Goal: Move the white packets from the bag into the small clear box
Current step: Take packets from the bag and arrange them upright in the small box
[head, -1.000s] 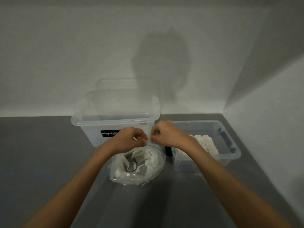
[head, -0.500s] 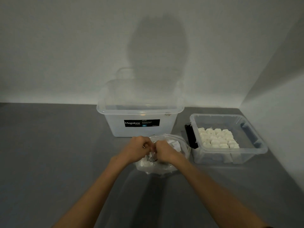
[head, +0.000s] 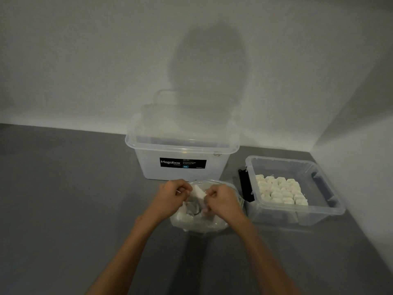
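A clear plastic bag (head: 197,222) of white packets sits on the grey floor in front of me. Both hands are over its open mouth. My left hand (head: 172,195) and my right hand (head: 221,202) have curled fingers, and together they hold one white packet (head: 198,191) between them just above the bag. The small clear box (head: 319,211) stands to the right of the bag; several white packets (head: 280,191) lie in rows inside it.
A large clear Megabox tub (head: 182,158) with its lid on stands behind the bag against the white wall. A black clip or handle (head: 245,184) sits on the small box's left side. A wall runs close on the right.
My hands dropped from the bag's raised top edge down into its mouth and now hold a white packet. The view shifted, so the bag and boxes sit lower and further right.
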Available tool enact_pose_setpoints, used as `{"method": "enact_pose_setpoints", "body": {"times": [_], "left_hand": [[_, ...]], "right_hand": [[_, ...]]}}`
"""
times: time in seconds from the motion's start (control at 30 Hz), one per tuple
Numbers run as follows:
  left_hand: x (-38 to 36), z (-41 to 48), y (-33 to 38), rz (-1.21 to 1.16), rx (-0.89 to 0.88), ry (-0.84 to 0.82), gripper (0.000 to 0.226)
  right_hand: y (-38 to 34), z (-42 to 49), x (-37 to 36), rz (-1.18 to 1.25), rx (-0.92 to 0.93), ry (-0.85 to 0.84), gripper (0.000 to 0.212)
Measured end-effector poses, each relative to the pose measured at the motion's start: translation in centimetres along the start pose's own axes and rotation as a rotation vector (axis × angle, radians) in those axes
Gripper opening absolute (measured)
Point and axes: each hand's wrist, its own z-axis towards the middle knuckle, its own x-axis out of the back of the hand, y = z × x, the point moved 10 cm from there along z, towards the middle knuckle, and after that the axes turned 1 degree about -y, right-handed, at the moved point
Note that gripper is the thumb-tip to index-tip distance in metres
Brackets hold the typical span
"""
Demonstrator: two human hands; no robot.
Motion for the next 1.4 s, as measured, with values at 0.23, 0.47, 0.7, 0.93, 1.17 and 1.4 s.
{"method": "enact_pose_setpoints", "body": {"times": [0.23,0.47,0.7,0.93,1.17,1.4], "left_hand": [[-0.2,-0.7,1.2,-0.259,0.064,0.030,0.021],[-0.2,-0.7,2.5,-0.498,0.062,0.020,0.019],[-1.4,-1.1,2.2,-1.141,0.247,0.237,0.006],[-2.3,-1.9,3.2,-1.028,0.191,0.223,0.020],[0.8,-1.1,4.6,-0.513,-0.060,0.139,0.013],[3.4,-0.9,2.1,-0.338,-0.013,0.226,0.012]], "right_hand": [[0.1,-2.2,2.4,0.516,-0.021,-0.100,0.010],[-2.1,-2.7,2.6,0.438,0.132,-0.127,0.018],[-3.9,-1.9,4.0,0.692,0.189,-0.044,0.018],[-5.2,-1.9,5.5,0.381,0.399,0.112,0.018],[-5.7,-1.7,3.9,0.150,0.418,0.009,0.031],[-1.4,1.2,-1.9,-0.276,0.259,-0.189,0.019]]}}
